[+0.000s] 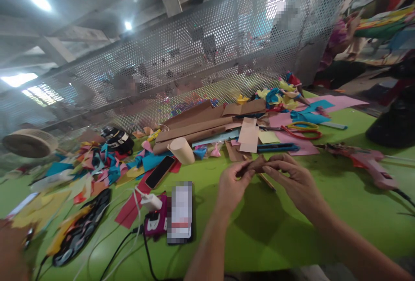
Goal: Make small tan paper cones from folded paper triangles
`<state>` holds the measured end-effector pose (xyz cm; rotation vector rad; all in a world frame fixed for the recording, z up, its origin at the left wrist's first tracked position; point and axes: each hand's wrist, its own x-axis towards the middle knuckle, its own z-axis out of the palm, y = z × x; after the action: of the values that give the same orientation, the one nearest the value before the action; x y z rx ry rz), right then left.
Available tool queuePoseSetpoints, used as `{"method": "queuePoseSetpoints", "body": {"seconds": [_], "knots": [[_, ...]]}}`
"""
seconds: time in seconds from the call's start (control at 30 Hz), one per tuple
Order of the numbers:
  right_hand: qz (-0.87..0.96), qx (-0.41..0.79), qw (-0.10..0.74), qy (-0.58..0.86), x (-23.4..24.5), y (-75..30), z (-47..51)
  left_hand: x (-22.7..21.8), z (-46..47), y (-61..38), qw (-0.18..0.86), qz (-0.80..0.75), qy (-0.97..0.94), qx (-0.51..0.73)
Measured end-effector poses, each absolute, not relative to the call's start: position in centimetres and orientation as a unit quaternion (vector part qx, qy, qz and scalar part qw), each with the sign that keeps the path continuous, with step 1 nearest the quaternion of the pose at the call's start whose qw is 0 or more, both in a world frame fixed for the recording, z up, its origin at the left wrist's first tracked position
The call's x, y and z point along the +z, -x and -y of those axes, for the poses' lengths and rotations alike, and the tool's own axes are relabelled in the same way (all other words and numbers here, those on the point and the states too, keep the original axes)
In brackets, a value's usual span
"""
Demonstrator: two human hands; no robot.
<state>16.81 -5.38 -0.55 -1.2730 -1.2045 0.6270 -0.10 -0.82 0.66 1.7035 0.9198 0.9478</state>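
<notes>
Head view, only one. Left hand [236, 183] and right hand [293, 176] both grasp a small brown piece [258, 164], thumbs and fingertips pinching its ends; neither is free. Piece sits between the hands, above the green table [366, 212]. Paper or something else: can't tell; looks folded or rolled, fingers cover much of it.

Pencil-like stick [267, 182] just below the piece, between the hands. Beyond the hands: beige strip [249, 135], blue cutter [279, 147], red scissor handle [319, 134], brown sheets [197, 130]. Left of left hand: beige roll [183, 151], dark phone [160, 173], lit phone [180, 214], the last nearest the left forearm. Right of right hand, well apart: pink glue gun [365, 160], nozzle end toward the hand.

Handling, my judgement: pinch evenly both sides, small finger moves, since one hard squeeze could crease the piece crooked. Keep thumbs level so the ends stay aligned. Turning it a little would bring the covered face into sight. Keep right knuckles off the nozzle; may be hot, can't tell. Stick underneath could snag if the hands drop.
</notes>
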Motion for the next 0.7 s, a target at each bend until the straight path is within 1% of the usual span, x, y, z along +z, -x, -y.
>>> {"method": "queuePoseSetpoints", "body": {"seconds": [0.43, 0.7], "knots": [[0.541, 0.278, 0.581, 0.541, 0.02, -16.56, 5.62, 0.72, 1.06, -0.07, 0.45, -0.381, -0.705, 0.393], [0.543, 0.279, 0.581, 0.539, 0.01, -16.54, 5.62, 0.95, 1.22, -0.12, 0.457, -0.377, -0.706, 0.388]]}}
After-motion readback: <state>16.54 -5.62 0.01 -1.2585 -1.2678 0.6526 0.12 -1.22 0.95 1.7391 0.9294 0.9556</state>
